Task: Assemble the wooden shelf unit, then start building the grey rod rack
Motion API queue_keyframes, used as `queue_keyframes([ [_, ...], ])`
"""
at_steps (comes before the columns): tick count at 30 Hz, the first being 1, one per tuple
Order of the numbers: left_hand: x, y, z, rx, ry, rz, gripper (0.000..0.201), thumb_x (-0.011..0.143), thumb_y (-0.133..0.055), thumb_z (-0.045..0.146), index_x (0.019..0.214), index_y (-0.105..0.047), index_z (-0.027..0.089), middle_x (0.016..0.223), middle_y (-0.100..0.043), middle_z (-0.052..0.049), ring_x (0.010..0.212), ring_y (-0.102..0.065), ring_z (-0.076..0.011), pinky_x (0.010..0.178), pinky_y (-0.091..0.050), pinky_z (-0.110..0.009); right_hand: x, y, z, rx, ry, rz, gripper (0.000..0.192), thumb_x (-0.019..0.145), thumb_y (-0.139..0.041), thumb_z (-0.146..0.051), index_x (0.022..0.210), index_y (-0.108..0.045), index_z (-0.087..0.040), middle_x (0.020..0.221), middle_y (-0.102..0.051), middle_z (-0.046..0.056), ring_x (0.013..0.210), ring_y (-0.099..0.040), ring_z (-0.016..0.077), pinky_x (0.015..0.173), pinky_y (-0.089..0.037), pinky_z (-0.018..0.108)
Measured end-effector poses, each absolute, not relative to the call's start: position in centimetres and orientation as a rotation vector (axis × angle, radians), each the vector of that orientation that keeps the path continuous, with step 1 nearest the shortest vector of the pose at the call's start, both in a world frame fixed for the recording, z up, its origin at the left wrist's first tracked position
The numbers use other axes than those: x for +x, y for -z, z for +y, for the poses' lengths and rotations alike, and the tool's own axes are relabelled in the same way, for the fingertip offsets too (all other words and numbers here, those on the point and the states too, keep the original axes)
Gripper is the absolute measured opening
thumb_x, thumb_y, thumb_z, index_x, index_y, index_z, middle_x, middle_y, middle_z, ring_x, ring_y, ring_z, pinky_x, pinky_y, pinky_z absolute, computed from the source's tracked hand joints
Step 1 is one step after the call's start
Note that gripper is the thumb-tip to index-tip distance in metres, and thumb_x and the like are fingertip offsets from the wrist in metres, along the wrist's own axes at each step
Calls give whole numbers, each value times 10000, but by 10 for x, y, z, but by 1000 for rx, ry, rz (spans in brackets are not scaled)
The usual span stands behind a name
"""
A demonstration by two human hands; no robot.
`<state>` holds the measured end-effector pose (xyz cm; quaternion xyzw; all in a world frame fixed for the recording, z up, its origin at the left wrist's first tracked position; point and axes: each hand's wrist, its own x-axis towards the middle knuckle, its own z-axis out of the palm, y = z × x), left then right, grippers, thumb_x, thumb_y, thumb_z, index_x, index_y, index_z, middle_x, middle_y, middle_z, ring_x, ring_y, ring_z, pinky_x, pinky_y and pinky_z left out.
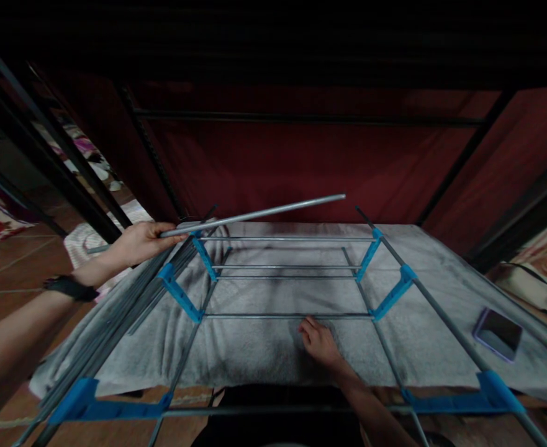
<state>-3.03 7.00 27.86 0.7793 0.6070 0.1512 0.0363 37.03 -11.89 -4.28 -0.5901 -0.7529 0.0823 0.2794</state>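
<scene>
A loose grey metal tube (pixel 273 212) is gripped near its left part by my left hand (pixel 143 243), which is closed around it. The tube slants up to the right above the back of a rack frame made of grey tubes and blue plastic brackets (pixel 180 293). My right hand (pixel 320 340) is low in the middle, fingers curled, right at the frame's front inner crossbar (pixel 254 316). Whether its fingertips touch that crossbar is hard to tell. More blue brackets (pixel 393 293) join the tubes on the right side.
A bundle of loose grey tubes (pixel 115 316) lies along the left of the grey blanket (pixel 249 354). A phone (pixel 498 333) rests on the right. Behind stands a dark red panel (pixel 292 164) with black bars. Tiled floor (pixel 12 267) shows at the left.
</scene>
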Motion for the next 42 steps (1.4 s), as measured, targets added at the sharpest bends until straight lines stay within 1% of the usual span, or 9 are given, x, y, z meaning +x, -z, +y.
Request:
queue_keyframes([
  [4, -11, -293, 66, 2705, -244, 1705, 444, 914, -510, 522, 1088, -696, 159, 711, -644, 67, 705, -533, -91, 627, -280, -137, 370, 43, -119, -1590, -205, -2026, 233, 807, -454, -48, 864, -585, -232, 882, -650, 18, 773, -603, 134, 720, -453, 222],
  [9, 23, -302, 58, 2955, 46, 1595, 387, 954, -464, 481, 1017, -700, 180, 625, -593, 50, 662, -527, -107, 614, -252, -164, 370, 44, -118, -1599, -176, -2028, 227, 810, -454, -50, 860, -579, -232, 876, -650, 19, 767, -599, 138, 720, -445, 227],
  [14, 55, -296, 60, 3227, 220, 1317, 347, 957, -440, 431, 975, -706, 209, 678, -650, -2, 635, -562, -140, 579, -261, -231, 371, 43, -119, -1628, -186, -2044, 210, 825, -462, -65, 874, -585, -228, 886, -650, 19, 785, -604, 138, 722, -430, 223],
  [18, 84, -285, 59, 3251, 238, 1158, 265, 912, -479, 363, 973, -708, 244, 738, -691, -16, 668, -609, -154, 634, -350, -241, 372, 41, -119, -1632, -212, -2066, 227, 818, -469, -52, 902, -589, -224, 913, -648, 20, 794, -613, 136, 715, -423, 216],
  [22, 115, -271, 54, 3265, 178, 1000, 200, 865, -539, 302, 940, -707, 223, 721, -695, -36, 691, -640, -174, 696, -400, -263, 372, 42, -118, -1638, -207, -2073, 194, 822, -503, -63, 897, -587, -222, 914, -650, 20, 811, -624, 138, 719, -428, 211],
  [27, 141, -249, 49, 3348, 211, 735, 173, 874, -527, 209, 885, -697, 177, 739, -713, -60, 671, -640, -171, 690, -404, -278, 372, 43, -118, -1670, -185, -2056, 158, 870, -494, -101, 902, -589, -223, 932, -661, 30, 819, -628, 138, 747, -440, 215],
  [32, 158, -234, 42, 3384, 197, 669, 192, 889, -511, 189, 872, -701, 169, 728, -712, -75, 662, -653, -190, 674, -414, -294, 372, 43, -118, -1677, -231, -2052, 158, 874, -485, -112, 909, -589, -226, 955, -668, 35, 839, -630, 145, 773, -452, 226],
  [36, 169, -226, 34, 3336, 174, 607, 167, 892, -539, 187, 880, -705, 173, 763, -724, -75, 727, -677, -192, 698, -423, -284, 372, 45, -119, -1686, -224, -2041, 169, 864, -487, -107, 913, -590, -232, 960, -670, 33, 862, -629, 150, 804, -454, 236],
  [42, 187, -201, 31, 3297, 257, 630, 105, 849, -618, 174, 882, -718, 165, 868, -747, -94, 802, -691, -216, 735, -440, -301, 374, 46, -118, -1633, -218, -2052, 166, 868, -478, -104, 901, -590, -221, 939, -663, 42, 836, -625, 146, 780, -462, 227],
])
